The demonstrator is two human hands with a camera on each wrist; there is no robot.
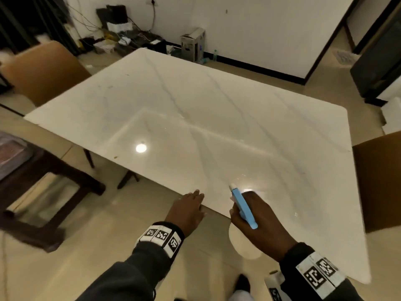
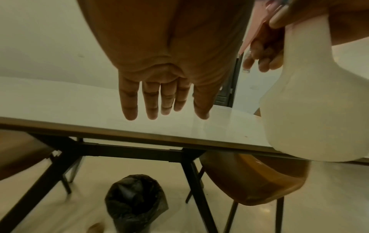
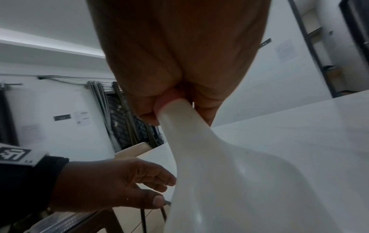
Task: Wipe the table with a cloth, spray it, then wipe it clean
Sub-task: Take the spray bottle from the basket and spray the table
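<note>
Nozzle of the spray bottle (image 1: 244,206) is pointing out over the table (image 1: 195,118), body hanging down; right hand (image 1: 260,222) is gripping its neck, left hand (image 1: 188,210) is spreading flat at the table's near edge.

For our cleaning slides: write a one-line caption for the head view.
Right hand grips a spray bottle over the white table; the open left hand is at its near edge.

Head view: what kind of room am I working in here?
Probably a home dining room: a white marble-look table with brown chairs around it, a tiled floor, and a lined bin under the table.
</note>
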